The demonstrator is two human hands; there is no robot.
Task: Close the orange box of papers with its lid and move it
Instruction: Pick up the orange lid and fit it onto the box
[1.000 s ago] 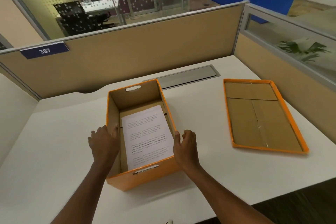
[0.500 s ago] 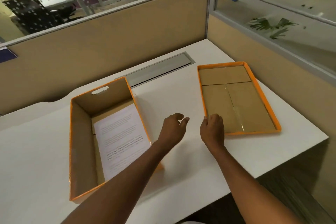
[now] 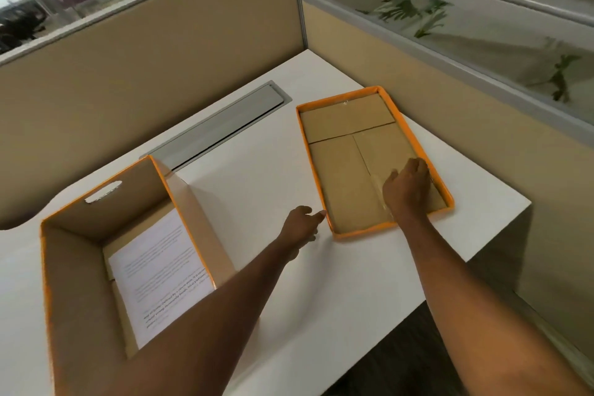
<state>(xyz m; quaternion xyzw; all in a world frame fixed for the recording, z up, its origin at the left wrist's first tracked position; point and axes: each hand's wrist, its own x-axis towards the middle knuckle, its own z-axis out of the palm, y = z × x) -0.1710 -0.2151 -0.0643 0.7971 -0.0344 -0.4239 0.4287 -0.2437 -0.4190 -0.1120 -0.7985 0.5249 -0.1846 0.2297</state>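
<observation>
The orange box point(image 3: 80, 283) stands open-topped at the near left of the white desk, with white printed papers point(image 3: 157, 270) lying flat inside. Its orange lid point(image 3: 340, 170) lies upside down on the right, brown cardboard inside facing up. My left hand point(image 3: 300, 223) is beside the lid's near left corner, fingertips at the rim, and holds nothing. My right hand point(image 3: 406, 188) is spread over the inside of the lid, fingers reaching the right rim. My left forearm crosses the box's near right corner and hides it.
A grey cable cover point(image 3: 218, 125) is set into the desk point(image 3: 257, 190) behind the box. Beige partitions point(image 3: 154, 55) wall the back and right sides, with glass point(image 3: 466, 26) above the right one. The desk's edge falls off just right of the lid.
Both hands left the sides of the box and travelled right to the lid. The right hand went from the lid's near left corner across its inside to the right rim. The view swung right.
</observation>
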